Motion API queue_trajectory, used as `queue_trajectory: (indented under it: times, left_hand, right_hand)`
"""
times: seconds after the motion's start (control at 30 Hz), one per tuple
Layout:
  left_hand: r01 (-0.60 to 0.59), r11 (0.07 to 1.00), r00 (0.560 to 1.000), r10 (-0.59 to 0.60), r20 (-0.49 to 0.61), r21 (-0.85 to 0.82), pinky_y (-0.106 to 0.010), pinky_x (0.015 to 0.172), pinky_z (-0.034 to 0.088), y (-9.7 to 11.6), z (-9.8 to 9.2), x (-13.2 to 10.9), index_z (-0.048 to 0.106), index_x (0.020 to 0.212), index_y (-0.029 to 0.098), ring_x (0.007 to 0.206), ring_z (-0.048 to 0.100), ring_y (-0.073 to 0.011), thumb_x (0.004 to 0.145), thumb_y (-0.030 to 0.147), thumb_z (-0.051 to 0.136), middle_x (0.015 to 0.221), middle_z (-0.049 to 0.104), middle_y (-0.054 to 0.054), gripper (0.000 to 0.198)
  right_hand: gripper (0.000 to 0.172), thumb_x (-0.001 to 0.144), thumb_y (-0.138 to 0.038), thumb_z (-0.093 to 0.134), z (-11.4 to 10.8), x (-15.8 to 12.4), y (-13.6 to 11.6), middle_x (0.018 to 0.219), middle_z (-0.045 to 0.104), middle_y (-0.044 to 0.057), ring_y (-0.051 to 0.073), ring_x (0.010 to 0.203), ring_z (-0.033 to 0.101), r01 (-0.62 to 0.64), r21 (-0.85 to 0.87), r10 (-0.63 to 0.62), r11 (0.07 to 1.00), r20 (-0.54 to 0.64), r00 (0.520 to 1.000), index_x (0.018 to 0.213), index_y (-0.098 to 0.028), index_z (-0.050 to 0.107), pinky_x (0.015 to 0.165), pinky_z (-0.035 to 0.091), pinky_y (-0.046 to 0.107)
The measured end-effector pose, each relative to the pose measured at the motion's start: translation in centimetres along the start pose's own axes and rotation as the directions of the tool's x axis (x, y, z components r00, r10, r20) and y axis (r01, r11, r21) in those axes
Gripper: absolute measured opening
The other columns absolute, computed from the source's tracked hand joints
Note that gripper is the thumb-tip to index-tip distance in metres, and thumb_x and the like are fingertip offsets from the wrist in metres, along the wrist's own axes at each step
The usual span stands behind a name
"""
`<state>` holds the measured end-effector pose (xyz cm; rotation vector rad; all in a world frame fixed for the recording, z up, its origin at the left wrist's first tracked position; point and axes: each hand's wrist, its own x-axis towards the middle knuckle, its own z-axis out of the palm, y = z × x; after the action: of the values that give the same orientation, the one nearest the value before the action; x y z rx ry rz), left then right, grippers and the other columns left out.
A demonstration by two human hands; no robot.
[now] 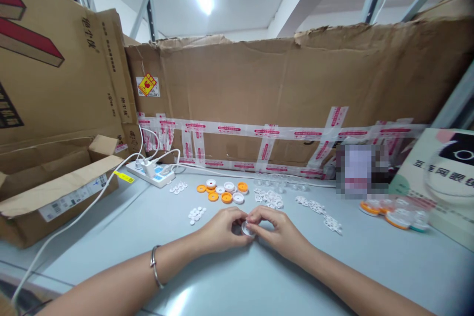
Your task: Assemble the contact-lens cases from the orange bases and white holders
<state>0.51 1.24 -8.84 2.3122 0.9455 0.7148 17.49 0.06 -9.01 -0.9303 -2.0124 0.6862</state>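
Note:
My left hand (224,229) is closed around the edge of a small white round cap (247,228), which is tilted toward me just above the table. My right hand (279,232) pinches at the same cap from the other side, thumb and fingertips over its hollow; any small part between them is hidden. Just beyond the hands lies a group of orange round caps (226,198) and white round caps (238,198). A pile of white perforated pieces (272,200) is close behind my right hand, and small white discs (196,214) lie left of my left hand.
More white pieces (316,206) spread to the right, near clear domed parts on orange bases (398,219). Clear cups (281,185) line the back. On the left stand a power strip (150,173) with white cables and an open cardboard box (55,192). Large cardboard (240,84) walls the rear.

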Motion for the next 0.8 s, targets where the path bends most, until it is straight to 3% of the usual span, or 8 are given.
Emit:
queue_trajectory:
  times: [0.1,0.2,0.27,0.43,0.8]
  left_hand:
    - [0.017,1.0,1.0,-0.017,-0.021,-0.003,-0.022,0.062,0.039,-0.1,0.0,0.0,0.063,0.09,0.014,0.07,0.052,-0.0138,0.069,0.023,0.061,0.077,0.059,-0.003,0.023]
    - [0.029,1.0,0.999,-0.029,-0.029,-0.005,-0.022,0.064,0.04,-0.2,0.1,0.0,0.062,0.088,0.014,0.072,0.052,-0.0139,0.069,0.023,0.06,0.079,0.06,-0.003,0.022]
    - [0.04,0.999,0.999,-0.04,-0.028,0.004,-0.022,0.065,0.04,-0.2,0.1,0.0,0.062,0.087,0.014,0.072,0.052,-0.0141,0.068,0.024,0.061,0.08,0.059,-0.003,0.021]
    - [0.074,0.997,0.997,-0.074,-0.006,0.03,-0.023,0.067,0.04,-0.1,0.0,0.0,0.061,0.09,0.015,0.076,0.052,-0.0156,0.066,0.026,0.065,0.084,0.058,-0.003,0.027]
    - [0.084,0.996,0.996,-0.084,-0.001,-0.012,-0.024,0.068,0.039,0.1,0.0,-0.1,0.057,0.09,0.016,0.077,0.05,-0.0159,0.069,0.026,0.062,0.087,0.057,-0.004,0.024]
  right_hand:
    - [0.016,0.073,-0.033,0.061,-1.7,0.8,1.0,0.086,0.065,0.004,0.018,0.079,0.058,-0.052,-0.024,0.048,0.998,-0.124,0.991,0.084,-0.021,0.062,0.074,0.046,0.031]
    - [0.025,0.079,-0.04,0.05,-4.8,1.9,3.8,0.088,0.064,0.007,0.02,0.081,0.058,-0.186,-0.161,0.112,0.969,-0.384,0.916,0.084,-0.019,0.061,0.074,0.045,0.032]
    - [0.028,0.077,-0.042,0.049,-6.8,2.4,6.2,0.087,0.062,0.01,0.022,0.081,0.056,-0.26,-0.272,0.112,0.927,-0.46,0.881,0.082,-0.016,0.061,0.073,0.044,0.036]
    - [0.029,0.067,-0.041,0.057,-8.4,3.0,10.2,0.083,0.061,0.009,0.025,0.079,0.056,-0.269,-0.344,0.094,0.9,-0.45,0.888,0.081,-0.017,0.063,0.075,0.042,0.038]
    - [0.017,0.068,-0.037,0.057,-7.2,3.2,11.4,0.077,0.064,0.006,0.024,0.075,0.059,-0.242,-0.391,0.068,0.888,-0.407,0.911,0.07,-0.02,0.058,0.07,0.044,0.036]
